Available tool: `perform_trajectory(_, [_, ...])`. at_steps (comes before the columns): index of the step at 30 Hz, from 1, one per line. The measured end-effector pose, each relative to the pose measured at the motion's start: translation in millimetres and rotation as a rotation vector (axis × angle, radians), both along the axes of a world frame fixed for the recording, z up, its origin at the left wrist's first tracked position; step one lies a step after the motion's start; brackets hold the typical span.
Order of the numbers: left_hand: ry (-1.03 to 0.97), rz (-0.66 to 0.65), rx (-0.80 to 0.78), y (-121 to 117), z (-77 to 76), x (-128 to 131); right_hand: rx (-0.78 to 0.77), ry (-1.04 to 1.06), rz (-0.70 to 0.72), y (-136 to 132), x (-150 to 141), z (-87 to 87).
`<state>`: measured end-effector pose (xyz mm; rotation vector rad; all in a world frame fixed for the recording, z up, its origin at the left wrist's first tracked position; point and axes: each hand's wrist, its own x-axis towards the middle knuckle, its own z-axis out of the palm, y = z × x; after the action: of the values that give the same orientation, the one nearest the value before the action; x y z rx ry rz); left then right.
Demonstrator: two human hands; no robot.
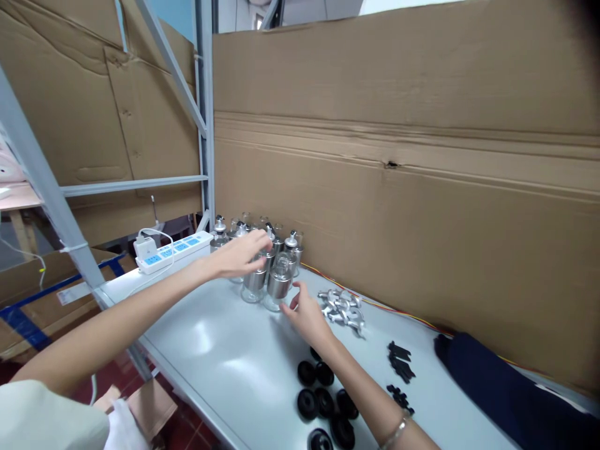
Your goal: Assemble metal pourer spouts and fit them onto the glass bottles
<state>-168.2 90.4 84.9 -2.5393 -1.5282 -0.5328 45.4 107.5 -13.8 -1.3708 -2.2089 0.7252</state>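
Note:
Glass jars with metal sleeves stand in a cluster at the far end of the table, some topped with silver-and-black fittings. My left hand reaches over the cluster from the left, thumb and fingers apart, just above a front jar. Whether its fingertips touch a jar is hard to tell. Beside another front jar, on its right, is my right hand, with thumb and forefinger spread and nothing between them. That jar has a clear glass top and base around a metal band.
Silver metal handle-like parts lie right of my right hand. Black round caps are nearer, partly behind my right forearm. Small black pieces and dark cloth lie farther right. A white power strip borders the left; cardboard walls the back.

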Motion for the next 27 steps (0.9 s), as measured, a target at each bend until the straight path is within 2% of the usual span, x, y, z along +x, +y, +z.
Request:
perform_trajectory(3, [-0.024,0.311,-0.029,27,28.6,-21,0.037,0.034,0.012,-4,6,9.9])
perform_trajectory(6, [-0.002,0.398,-0.206,62,53.5,-44,0.06,0.069,0.048,-10,9,18.5])
perform_trajectory(8, [0.019,0.397,-0.373,81,61.3,-52,0.062,0.095,0.087,-12,11,21.1])
perform_trajectory(12, [0.038,0.401,-0.612,101,60.5,-54,0.039,0.109,0.153,-13,19,20.2])
perform_trajectory(17, [0.057,0.463,-0.756,112,55.3,-46,0.007,0.133,0.16,-8,27,18.9])
perform_trajectory(24, [0.046,0.494,-0.765,125,46.8,-39,-0.028,0.224,0.183,-11,38,23.4])
perform_trajectory(27, [0.041,0.524,-0.692,125,53.0,-46,-0.012,0.263,0.175,-10,50,27.4])
